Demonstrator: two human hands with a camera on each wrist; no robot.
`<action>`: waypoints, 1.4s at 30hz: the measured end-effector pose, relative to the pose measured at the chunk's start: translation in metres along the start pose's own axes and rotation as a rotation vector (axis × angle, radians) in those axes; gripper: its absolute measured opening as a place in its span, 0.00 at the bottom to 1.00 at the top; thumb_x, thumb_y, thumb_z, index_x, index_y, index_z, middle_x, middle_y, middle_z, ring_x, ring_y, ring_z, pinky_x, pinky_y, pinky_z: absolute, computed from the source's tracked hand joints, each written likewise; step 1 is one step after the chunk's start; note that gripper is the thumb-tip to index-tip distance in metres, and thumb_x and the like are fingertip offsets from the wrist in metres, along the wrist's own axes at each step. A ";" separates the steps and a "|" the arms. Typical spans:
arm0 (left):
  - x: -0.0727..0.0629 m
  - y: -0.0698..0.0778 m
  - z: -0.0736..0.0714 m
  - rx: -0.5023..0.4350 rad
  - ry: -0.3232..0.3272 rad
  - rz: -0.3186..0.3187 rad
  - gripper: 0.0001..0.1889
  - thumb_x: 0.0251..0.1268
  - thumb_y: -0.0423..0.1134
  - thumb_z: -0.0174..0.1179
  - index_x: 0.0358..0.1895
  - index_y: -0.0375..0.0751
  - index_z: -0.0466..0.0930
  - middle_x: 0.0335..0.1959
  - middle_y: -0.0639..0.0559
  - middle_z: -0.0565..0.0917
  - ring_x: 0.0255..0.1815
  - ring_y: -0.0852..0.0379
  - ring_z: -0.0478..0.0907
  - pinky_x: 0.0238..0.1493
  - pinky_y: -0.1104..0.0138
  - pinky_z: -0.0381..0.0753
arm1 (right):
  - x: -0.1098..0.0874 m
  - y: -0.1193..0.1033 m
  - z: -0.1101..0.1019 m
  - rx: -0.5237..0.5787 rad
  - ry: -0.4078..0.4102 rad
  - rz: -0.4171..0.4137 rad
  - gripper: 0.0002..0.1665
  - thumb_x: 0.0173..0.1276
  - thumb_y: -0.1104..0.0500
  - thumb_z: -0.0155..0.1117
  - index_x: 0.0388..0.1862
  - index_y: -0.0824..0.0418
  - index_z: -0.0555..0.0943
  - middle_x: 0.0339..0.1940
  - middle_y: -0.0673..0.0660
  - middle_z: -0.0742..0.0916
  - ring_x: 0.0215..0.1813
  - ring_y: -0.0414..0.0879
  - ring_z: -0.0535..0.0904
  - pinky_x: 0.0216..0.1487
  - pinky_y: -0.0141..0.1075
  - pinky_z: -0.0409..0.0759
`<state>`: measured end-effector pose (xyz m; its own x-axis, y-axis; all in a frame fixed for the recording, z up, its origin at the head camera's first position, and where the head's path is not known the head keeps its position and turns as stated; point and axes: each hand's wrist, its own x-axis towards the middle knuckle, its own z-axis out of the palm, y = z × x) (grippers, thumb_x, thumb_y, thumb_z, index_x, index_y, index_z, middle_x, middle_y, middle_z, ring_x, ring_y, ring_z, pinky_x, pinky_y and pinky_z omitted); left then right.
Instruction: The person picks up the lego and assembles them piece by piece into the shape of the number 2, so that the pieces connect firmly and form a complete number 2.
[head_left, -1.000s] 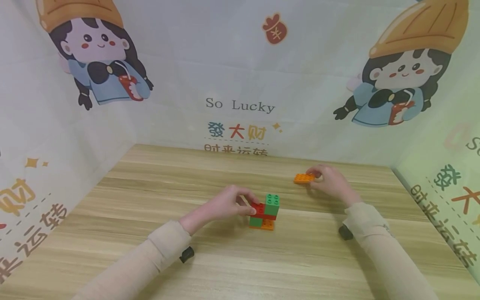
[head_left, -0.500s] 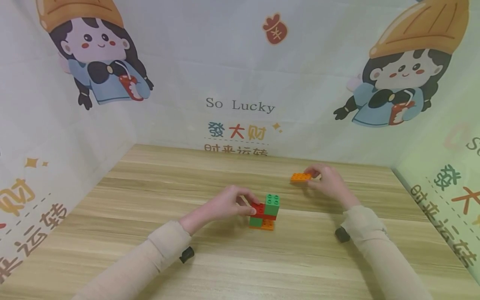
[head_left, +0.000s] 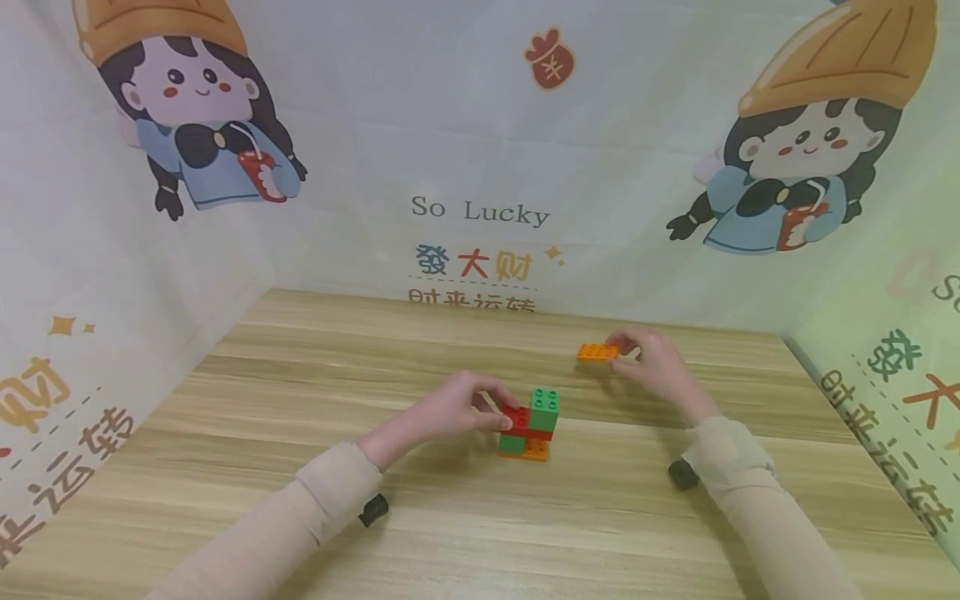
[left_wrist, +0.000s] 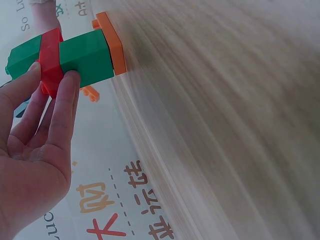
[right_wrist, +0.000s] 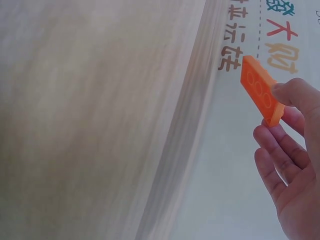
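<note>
A small brick stack (head_left: 533, 425) stands on the wooden table (head_left: 315, 392): orange plate at the bottom, green bricks, a red plate between them. My left hand (head_left: 450, 411) holds the stack from its left side, fingers on the red plate (left_wrist: 50, 59) and green brick (left_wrist: 82, 57). My right hand (head_left: 654, 363) pinches a flat orange plate (head_left: 597, 352) by one end and holds it a little above the table, up and right of the stack. In the right wrist view the orange plate (right_wrist: 260, 90) sits between thumb and fingers, its underside showing.
Printed cartoon panels (head_left: 480, 167) wall the table at the back and both sides. A black wrist camera mount (head_left: 372, 509) shows under the left sleeve and another mount (head_left: 682, 474) under the right sleeve.
My right hand has carried the orange plate slightly left and a little up. The left hand and the stack have not moved.
</note>
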<state>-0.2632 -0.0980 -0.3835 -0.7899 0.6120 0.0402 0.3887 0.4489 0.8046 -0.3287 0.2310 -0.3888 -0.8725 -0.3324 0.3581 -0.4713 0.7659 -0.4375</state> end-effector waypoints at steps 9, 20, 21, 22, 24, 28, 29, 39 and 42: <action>0.000 0.002 0.000 0.002 0.000 -0.005 0.13 0.60 0.33 0.68 0.49 0.39 0.84 0.45 0.45 0.87 0.37 0.59 0.86 0.36 0.66 0.87 | 0.000 -0.007 -0.001 0.009 0.019 -0.018 0.16 0.62 0.62 0.69 0.49 0.65 0.82 0.45 0.63 0.88 0.45 0.55 0.82 0.46 0.52 0.83; 0.000 0.001 0.000 0.005 0.001 -0.005 0.13 0.60 0.33 0.68 0.49 0.39 0.85 0.45 0.45 0.87 0.36 0.60 0.86 0.36 0.67 0.86 | -0.001 -0.022 -0.008 0.007 0.042 -0.036 0.16 0.62 0.62 0.70 0.49 0.64 0.81 0.45 0.62 0.88 0.46 0.57 0.83 0.44 0.47 0.83; 0.000 0.001 0.000 0.006 0.000 -0.004 0.13 0.60 0.33 0.68 0.49 0.39 0.85 0.45 0.46 0.87 0.36 0.60 0.86 0.35 0.68 0.86 | -0.001 -0.023 -0.008 0.006 0.041 -0.035 0.16 0.62 0.61 0.70 0.49 0.64 0.81 0.45 0.62 0.88 0.46 0.57 0.83 0.44 0.46 0.83; 0.000 0.002 0.000 0.005 0.001 -0.004 0.13 0.60 0.33 0.68 0.49 0.40 0.85 0.45 0.46 0.87 0.36 0.60 0.86 0.35 0.68 0.86 | -0.001 -0.025 -0.008 0.003 0.041 -0.034 0.17 0.62 0.61 0.70 0.49 0.64 0.81 0.45 0.62 0.88 0.46 0.56 0.83 0.44 0.46 0.83; -0.001 0.002 0.000 -0.003 -0.001 0.001 0.13 0.61 0.33 0.68 0.48 0.39 0.85 0.45 0.45 0.87 0.36 0.59 0.87 0.36 0.66 0.87 | 0.000 -0.028 -0.009 0.003 0.040 -0.032 0.17 0.62 0.61 0.70 0.50 0.65 0.81 0.45 0.62 0.88 0.46 0.55 0.83 0.44 0.46 0.83; -0.002 0.002 0.000 -0.017 -0.002 0.005 0.13 0.61 0.33 0.67 0.48 0.38 0.84 0.44 0.44 0.86 0.36 0.58 0.87 0.37 0.61 0.88 | 0.000 -0.032 -0.010 0.009 0.051 -0.039 0.18 0.62 0.61 0.70 0.50 0.65 0.80 0.46 0.63 0.87 0.46 0.54 0.82 0.45 0.46 0.83; -0.002 0.003 0.000 -0.019 -0.002 0.005 0.13 0.61 0.33 0.67 0.48 0.38 0.84 0.44 0.44 0.86 0.36 0.58 0.87 0.37 0.60 0.88 | 0.000 -0.033 -0.010 0.011 0.057 -0.045 0.18 0.62 0.61 0.70 0.50 0.65 0.80 0.46 0.63 0.87 0.46 0.54 0.82 0.45 0.46 0.83; 0.000 0.000 0.000 -0.005 0.001 -0.001 0.13 0.60 0.33 0.68 0.49 0.39 0.84 0.45 0.44 0.86 0.35 0.60 0.86 0.37 0.61 0.88 | -0.001 -0.037 -0.009 0.008 0.154 -0.143 0.15 0.61 0.63 0.72 0.46 0.64 0.81 0.43 0.60 0.88 0.44 0.54 0.83 0.40 0.43 0.83; 0.000 -0.001 0.001 -0.007 -0.001 -0.004 0.13 0.61 0.33 0.68 0.49 0.39 0.84 0.46 0.44 0.86 0.35 0.60 0.86 0.37 0.60 0.88 | -0.001 -0.040 -0.010 0.016 0.167 -0.161 0.15 0.60 0.63 0.72 0.46 0.64 0.81 0.43 0.60 0.88 0.44 0.53 0.83 0.40 0.43 0.83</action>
<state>-0.2635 -0.0978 -0.3845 -0.7908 0.6110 0.0368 0.3828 0.4468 0.8086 -0.3074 0.2061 -0.3634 -0.7529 -0.3530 0.5555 -0.6061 0.7010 -0.3759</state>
